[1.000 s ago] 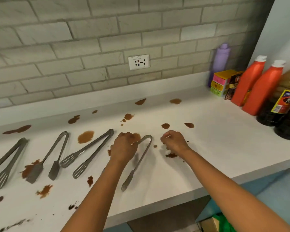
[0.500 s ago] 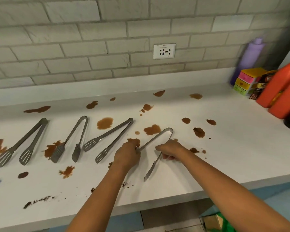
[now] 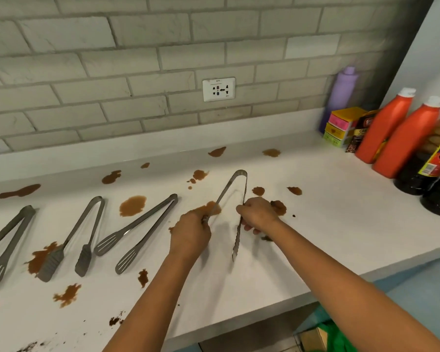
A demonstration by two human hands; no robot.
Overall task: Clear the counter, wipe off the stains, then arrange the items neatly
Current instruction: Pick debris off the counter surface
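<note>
Both hands are on one pair of steel tongs near the middle of the white tabletop. The left hand grips its left arm, the right hand curls round the right arm, whose scalloped tip points to 6 o'clock; the hinge sits at 12. The arms are spread in a narrow V. Brown stains dot the surface, and three more tongs lie out at 9 o'clock.
</note>
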